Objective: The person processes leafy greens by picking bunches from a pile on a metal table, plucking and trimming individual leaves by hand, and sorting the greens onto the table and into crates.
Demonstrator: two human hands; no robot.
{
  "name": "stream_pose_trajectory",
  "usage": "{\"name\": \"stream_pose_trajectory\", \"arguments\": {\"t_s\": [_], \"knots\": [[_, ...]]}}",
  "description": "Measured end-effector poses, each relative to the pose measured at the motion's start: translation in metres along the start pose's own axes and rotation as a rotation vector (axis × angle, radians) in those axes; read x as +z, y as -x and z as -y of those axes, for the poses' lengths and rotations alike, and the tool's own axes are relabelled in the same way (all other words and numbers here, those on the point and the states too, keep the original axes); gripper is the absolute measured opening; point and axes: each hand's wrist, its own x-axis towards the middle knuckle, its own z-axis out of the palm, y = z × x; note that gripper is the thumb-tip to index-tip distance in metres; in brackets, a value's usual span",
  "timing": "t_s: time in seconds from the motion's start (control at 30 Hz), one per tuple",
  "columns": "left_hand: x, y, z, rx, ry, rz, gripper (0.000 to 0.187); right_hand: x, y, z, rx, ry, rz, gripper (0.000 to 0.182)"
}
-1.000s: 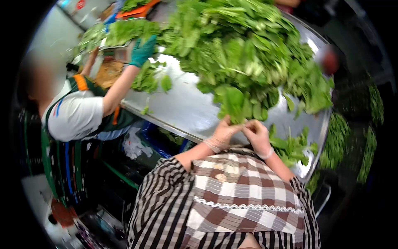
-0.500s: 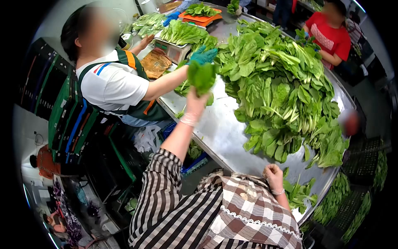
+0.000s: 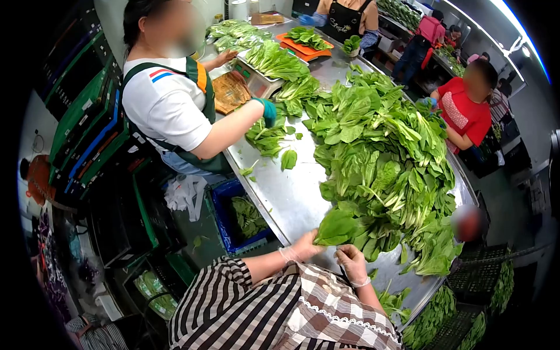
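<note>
A leafy green (image 3: 337, 227) is held in my left hand (image 3: 304, 245), its leaves pointing right, at the near edge of the metal table (image 3: 291, 201). My right hand (image 3: 352, 263) is just to the right of it, fingers bent together near the stem end; what they hold, if anything, is too small to tell. Beyond both hands rises a large pile of leafy greens (image 3: 391, 146). Some loose leaves (image 3: 392, 300) lie on the table to the right of my right hand.
A co-worker in a white shirt (image 3: 169, 111) stands at the left, a gloved hand near greens and a scale (image 3: 256, 84). A blue-lined crate (image 3: 224, 224) is below the table's left edge. Another person in red (image 3: 466, 111) stands across. Dark crates (image 3: 478, 274) hold greens at the right.
My left hand has come back from the far left with the greens, down beside my right hand. The co-worker's gloved hand has lowered toward the table. The view has shifted.
</note>
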Motion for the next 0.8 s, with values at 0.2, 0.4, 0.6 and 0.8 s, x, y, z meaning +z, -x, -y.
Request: {"name": "stream_pose_trajectory", "arguments": {"t_s": [0.2, 0.4, 0.6, 0.8], "knots": [[-0.036, -0.016, -0.034, 0.096, -0.083, -0.154, 0.054, -0.003, 0.003, -0.025, 0.024, -0.001, -0.002, 0.015], [-0.046, -0.029, -0.058, 0.14, -0.054, -0.239, 0.054, -0.005, 0.008, -0.024, 0.012, -0.068, -0.011, 0.014], [-0.018, -0.028, -0.063, 0.019, 0.275, -0.172, 0.054, 0.002, -0.001, 0.007, 0.007, 0.028, 0.042, 0.019], [-0.039, -0.054, -0.069, 0.083, 0.273, -0.29, 0.049, 0.018, -0.049, 0.057, -0.228, 0.185, 0.128, 0.027]]}}
